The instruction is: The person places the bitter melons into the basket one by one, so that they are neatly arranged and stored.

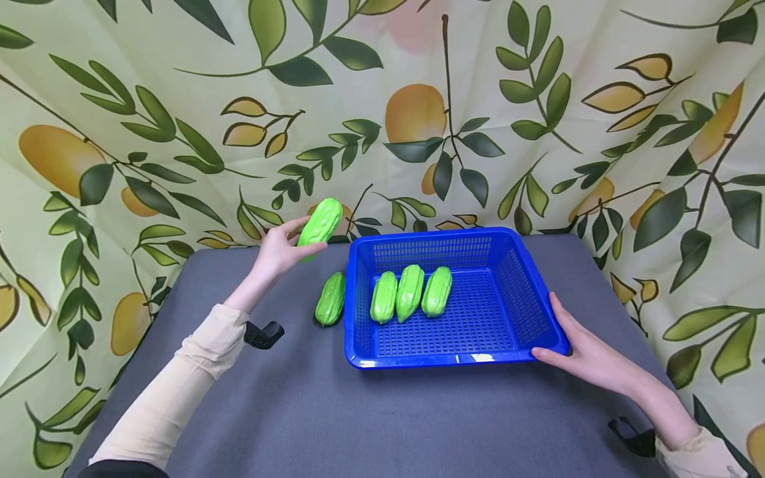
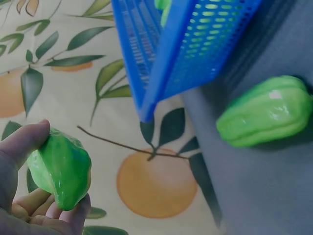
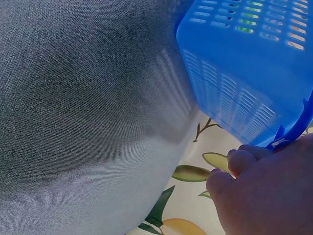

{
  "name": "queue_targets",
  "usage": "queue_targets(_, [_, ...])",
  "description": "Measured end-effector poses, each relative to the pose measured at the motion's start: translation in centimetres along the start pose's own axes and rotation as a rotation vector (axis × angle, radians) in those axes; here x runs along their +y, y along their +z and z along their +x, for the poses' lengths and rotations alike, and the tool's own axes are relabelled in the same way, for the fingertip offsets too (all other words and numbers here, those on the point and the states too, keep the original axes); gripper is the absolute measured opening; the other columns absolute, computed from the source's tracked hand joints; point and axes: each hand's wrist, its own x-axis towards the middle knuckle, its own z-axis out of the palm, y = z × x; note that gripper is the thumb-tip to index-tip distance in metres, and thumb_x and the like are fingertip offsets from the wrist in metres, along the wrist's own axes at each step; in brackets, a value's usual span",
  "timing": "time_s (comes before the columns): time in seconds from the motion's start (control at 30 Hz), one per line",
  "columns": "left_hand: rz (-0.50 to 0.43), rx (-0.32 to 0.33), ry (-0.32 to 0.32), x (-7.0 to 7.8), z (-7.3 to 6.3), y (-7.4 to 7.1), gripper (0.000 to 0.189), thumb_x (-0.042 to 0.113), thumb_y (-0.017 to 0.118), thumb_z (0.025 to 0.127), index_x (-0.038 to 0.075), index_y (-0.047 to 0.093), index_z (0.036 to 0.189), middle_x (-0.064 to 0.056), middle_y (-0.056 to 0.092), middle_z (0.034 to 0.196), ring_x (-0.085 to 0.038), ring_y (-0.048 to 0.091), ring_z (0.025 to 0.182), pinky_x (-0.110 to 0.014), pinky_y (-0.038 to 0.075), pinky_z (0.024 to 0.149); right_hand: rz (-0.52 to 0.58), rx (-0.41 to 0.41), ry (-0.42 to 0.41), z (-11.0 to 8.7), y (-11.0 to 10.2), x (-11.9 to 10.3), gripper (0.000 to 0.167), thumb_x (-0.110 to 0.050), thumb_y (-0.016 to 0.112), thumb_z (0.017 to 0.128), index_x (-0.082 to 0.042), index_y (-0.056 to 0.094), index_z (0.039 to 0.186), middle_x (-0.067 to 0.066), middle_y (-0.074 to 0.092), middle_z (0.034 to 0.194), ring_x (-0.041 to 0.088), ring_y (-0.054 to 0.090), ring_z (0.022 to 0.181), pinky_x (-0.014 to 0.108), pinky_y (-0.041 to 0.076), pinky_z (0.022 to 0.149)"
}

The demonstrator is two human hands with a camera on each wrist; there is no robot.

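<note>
My left hand (image 1: 279, 250) holds a glossy green, ridged gourd-like vegetable (image 1: 321, 222) above the table, left of the blue basket (image 1: 478, 359). In the left wrist view, thumb and fingers grip this vegetable (image 2: 61, 169) from both sides, its tapered end showing. A second green vegetable (image 1: 331, 299) lies on the table against the basket's left side. Inside the basket, three similar green vegetables (image 1: 410, 292) lie side by side toward the left. My right hand (image 1: 592, 352) grips the basket's near right corner; in the right wrist view its curled fingers (image 3: 239, 161) are at the rim.
A grey cloth (image 1: 406, 425) covers the table. Behind and at both sides hangs a curtain (image 1: 335, 133) printed with leaves and orange fruit. Black wrist mounts (image 1: 263, 334) stick out from both sleeves. The basket's right half shows its bare perforated floor.
</note>
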Motion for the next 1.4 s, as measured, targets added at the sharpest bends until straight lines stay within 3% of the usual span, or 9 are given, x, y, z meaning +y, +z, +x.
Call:
queue_targets(0.73, [-0.148, -0.163, 0.098, 6.6, -0.2, 3.4, 0.066, 0.015, 0.075, 0.081, 0.006, 0.046, 0.139, -0.012, 0.048, 0.142, -0.026, 0.051, 0.128, -0.037, 0.049, 0.097, 0.001, -0.009, 0.013, 0.0, -0.2, 0.1, 0.103, -0.035, 0.064, 0.090, -0.016, -0.018, 0.150, 0.030, -0.007, 0.155, 0.060, 0.011, 0.135, 0.076, 0.024, 0.095])
queue_targets(1.1, [-0.099, -0.183, 0.175, 10.2, 1.0, 5.5, 0.064, 0.016, 0.076, 0.080, 0.008, 0.049, 0.138, -0.010, 0.052, 0.138, -0.024, 0.056, 0.123, -0.034, 0.051, 0.095, 0.015, -0.006, 0.009, -0.1, -0.1, 0.2, 0.103, -0.035, 0.064, 0.090, -0.017, -0.018, 0.150, 0.029, -0.007, 0.155, 0.059, 0.010, 0.136, 0.076, 0.023, 0.096])
queue_targets(1.4, [-0.107, -0.214, 0.152, 11.5, 1.6, 8.1, 0.064, 0.016, 0.077, 0.079, 0.008, 0.050, 0.137, -0.009, 0.058, 0.132, -0.020, 0.061, 0.116, -0.028, 0.053, 0.086, 0.014, -0.003, -0.005, 0.1, 0.0, 0.1, 0.104, -0.036, 0.065, 0.089, -0.017, -0.017, 0.150, 0.029, -0.006, 0.156, 0.058, 0.010, 0.136, 0.075, 0.023, 0.097])
